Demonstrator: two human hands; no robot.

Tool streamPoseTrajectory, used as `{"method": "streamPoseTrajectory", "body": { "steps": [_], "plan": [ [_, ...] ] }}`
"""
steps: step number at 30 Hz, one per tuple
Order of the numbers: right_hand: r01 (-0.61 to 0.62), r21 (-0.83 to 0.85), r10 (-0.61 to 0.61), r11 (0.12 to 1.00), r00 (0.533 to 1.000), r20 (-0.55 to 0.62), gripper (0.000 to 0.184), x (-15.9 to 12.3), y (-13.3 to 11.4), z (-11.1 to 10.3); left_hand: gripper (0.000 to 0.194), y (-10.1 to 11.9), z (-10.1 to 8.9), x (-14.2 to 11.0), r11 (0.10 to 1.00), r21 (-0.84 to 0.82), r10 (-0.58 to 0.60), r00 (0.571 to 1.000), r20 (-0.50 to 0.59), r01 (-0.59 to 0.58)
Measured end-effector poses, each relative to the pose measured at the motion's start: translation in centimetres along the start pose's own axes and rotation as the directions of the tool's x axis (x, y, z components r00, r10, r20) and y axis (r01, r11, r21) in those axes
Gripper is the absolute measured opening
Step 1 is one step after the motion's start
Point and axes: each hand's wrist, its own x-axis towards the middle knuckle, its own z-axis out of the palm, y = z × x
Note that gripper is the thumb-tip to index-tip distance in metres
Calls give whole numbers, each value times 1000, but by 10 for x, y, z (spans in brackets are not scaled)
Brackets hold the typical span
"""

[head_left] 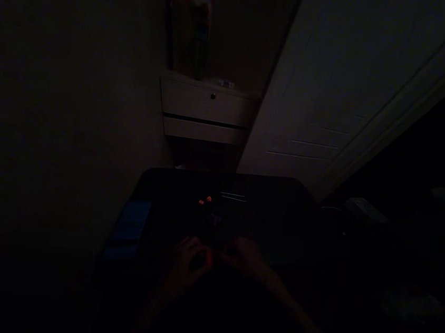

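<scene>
The scene is very dark. My left hand [185, 263] is over the near side of a dark table [280, 220], its fingers curled around something dark, with a red glint by the fingertips. Close on its right, my right hand [245, 258] has its fingertips drawn together and pointing toward the left hand; what they pinch, if anything, is too dark to tell. Beyond the hands lies a small cluster of purplish pieces [215, 219]. Farther back are two little orange pieces [205, 200], and right of them two thin pale rods [233, 196] lie side by side.
A blue flat object [131, 226] lies along the table's left edge. Behind the table stands a pale drawer unit [209, 104] with a bag-like item [189, 30] on top. A light panel [313, 91] rises at the right, and a pale box-like thing [364, 210] sits beyond the right edge.
</scene>
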Motion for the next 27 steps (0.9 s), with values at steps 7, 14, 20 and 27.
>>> {"method": "streamPoseTrajectory", "body": {
  "steps": [7,14,20,27],
  "plan": [
    [41,75,-43,996,999,30,34,-2,-4,5,8,2,-2,0,1000,1,21,1000,-1,-21],
    [1,72,-2,997,1000,19,30,-4,-11,11,9,4,-3,0,1000,3,23,1000,-6,-23],
    [-28,76,27,997,1000,15,34,-6,-3,4,11,-1,-1,1,999,22,40,999,-14,-39],
    [-10,152,3,988,999,45,36,-1,2,6,12,-5,2,1,999,23,42,999,-9,-41]
  ]
}}
